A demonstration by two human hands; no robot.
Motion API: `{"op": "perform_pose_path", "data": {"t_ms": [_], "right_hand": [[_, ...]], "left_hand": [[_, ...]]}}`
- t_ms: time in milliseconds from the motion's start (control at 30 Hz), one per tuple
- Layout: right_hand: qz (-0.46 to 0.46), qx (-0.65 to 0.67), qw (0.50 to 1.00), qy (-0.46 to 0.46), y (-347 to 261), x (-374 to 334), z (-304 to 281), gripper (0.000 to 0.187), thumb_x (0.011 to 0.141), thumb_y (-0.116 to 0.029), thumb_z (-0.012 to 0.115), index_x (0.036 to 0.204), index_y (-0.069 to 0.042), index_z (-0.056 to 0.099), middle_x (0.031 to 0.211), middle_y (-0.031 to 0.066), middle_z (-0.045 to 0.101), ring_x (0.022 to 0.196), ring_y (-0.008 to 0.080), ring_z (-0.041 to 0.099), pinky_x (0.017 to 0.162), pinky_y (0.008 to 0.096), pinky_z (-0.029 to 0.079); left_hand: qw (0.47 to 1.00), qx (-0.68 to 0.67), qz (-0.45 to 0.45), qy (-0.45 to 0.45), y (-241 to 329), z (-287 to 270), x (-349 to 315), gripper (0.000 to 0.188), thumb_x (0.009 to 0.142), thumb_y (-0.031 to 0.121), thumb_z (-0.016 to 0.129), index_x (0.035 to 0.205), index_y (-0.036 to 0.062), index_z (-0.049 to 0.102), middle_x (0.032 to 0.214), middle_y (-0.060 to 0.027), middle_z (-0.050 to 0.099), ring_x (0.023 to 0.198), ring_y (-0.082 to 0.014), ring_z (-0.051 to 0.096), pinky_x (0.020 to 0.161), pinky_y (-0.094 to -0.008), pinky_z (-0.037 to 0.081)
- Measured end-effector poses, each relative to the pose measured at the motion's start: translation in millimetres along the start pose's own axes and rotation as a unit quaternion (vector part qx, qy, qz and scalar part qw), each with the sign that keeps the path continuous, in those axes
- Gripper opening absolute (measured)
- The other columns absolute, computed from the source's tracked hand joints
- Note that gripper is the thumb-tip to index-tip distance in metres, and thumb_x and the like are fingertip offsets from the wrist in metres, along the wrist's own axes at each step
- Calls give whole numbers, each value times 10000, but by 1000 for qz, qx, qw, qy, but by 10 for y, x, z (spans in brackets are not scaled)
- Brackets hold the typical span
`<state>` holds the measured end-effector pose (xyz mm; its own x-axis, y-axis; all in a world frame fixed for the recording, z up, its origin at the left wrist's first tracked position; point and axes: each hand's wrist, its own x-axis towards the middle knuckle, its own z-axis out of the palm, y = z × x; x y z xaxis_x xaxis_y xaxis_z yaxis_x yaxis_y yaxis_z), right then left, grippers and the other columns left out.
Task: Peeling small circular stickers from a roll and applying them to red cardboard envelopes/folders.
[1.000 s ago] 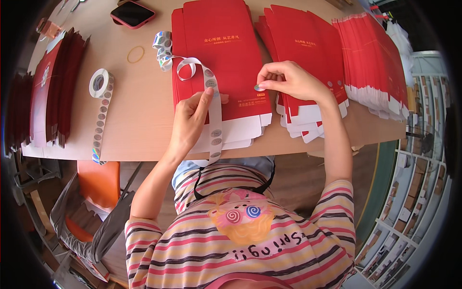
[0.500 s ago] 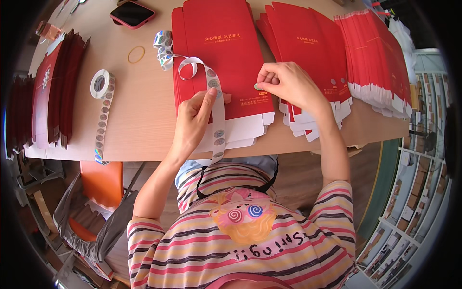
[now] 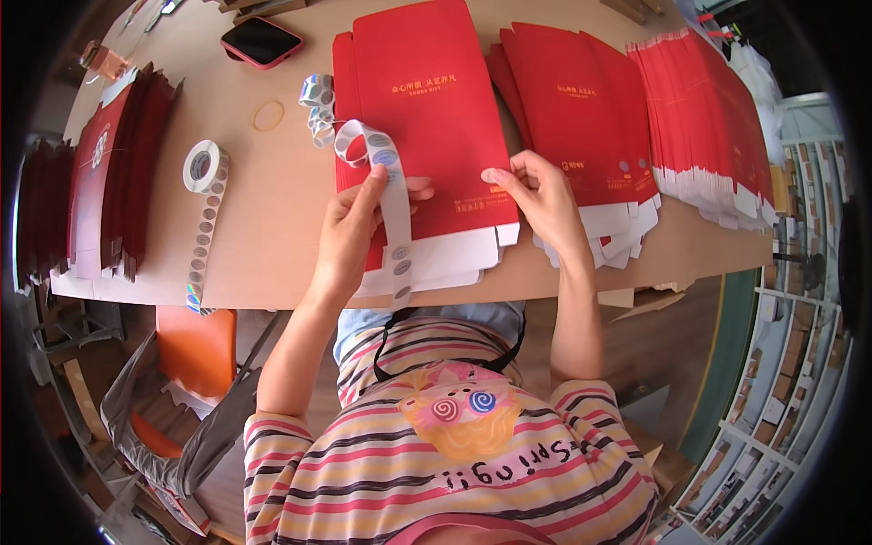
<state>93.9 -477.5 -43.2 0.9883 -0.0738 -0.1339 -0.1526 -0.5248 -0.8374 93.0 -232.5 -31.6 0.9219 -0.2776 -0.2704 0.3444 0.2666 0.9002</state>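
The left hand (image 3: 350,227) pinches a sticker strip (image 3: 392,195) between thumb and fingers. The strip hangs over the top red flat box (image 3: 427,109), which lies on the brown table (image 3: 263,209). The right hand (image 3: 536,195) presses its fingertips on this box. A sticker roll (image 3: 204,166) lies further left.

On the table (image 3: 272,227), a box stack (image 3: 427,136) lies centre, more boxes (image 3: 581,109) right, sticker roll (image 3: 204,166) left, phone (image 3: 262,41) behind.
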Motion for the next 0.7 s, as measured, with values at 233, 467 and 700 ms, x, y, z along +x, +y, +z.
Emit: {"op": "perform_pose_path", "data": {"t_ms": [233,467,700], "right_hand": [[-5,36,984,175,353,-187,-1177,356,969,-239,614,1196,35,630,996,87,699,901,144,645,820,282,507],[-278,-29,951,135,-570,-241,-141,182,819,-62,731,1001,-62,724,953,71,669,875,239,639,810,337,497],[-379,-62,916,117,-725,-193,340,189,732,-35,766,909,-85,725,882,3,661,782,185,624,693,332,454]], "left_hand": [[999,-36,9,-21,260,38,-82,552,1042,442,400,1154,-31,662,996,-100,719,944,-145,661,851,-288,503],[996,73,46,1,192,191,-128,490,1040,395,441,1102,-28,679,941,-94,716,803,-89,632,704,-228,509],[980,190,30,-54,184,132,-163,447,1040,362,475,1048,-34,681,889,-55,695,817,-77,592,748,-259,483]]}}
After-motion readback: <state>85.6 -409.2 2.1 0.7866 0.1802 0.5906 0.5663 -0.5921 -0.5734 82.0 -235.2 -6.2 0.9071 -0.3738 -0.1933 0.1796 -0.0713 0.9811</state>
